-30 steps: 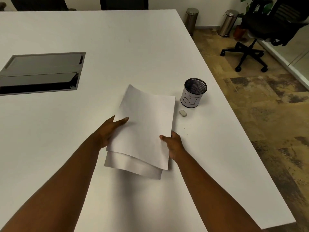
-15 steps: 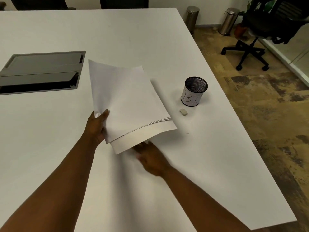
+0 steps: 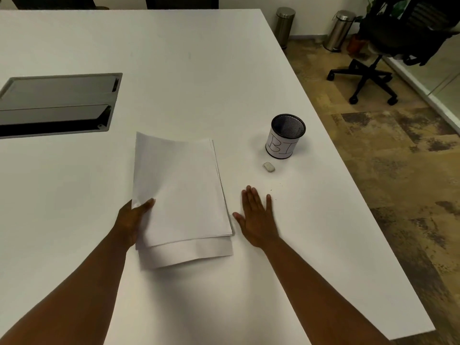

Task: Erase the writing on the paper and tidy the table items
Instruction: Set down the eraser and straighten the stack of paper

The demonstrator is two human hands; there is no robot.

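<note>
A stack of blank white paper sheets (image 3: 181, 195) lies on the white table (image 3: 174, 58), its lowest sheet sticking out at the near edge. My left hand (image 3: 132, 220) grips the stack's near left corner, thumb on top. My right hand (image 3: 256, 215) lies flat on the table just right of the stack, fingers spread, holding nothing. A small white eraser (image 3: 269, 167) lies farther right. Behind the eraser stands a black mesh cup (image 3: 286, 136) with a white label reading "BI". No writing shows on the top sheet.
A grey recessed cable panel (image 3: 57, 103) is set into the table at the left. The table's right edge runs diagonally past the cup. Beyond it on the floor are two steel bins (image 3: 341, 29) and a black office chair (image 3: 388, 46).
The stack has come down from a tilted, lifted hold to lie nearly flat on the table. My right hand let go of it and moved out to its right side.
</note>
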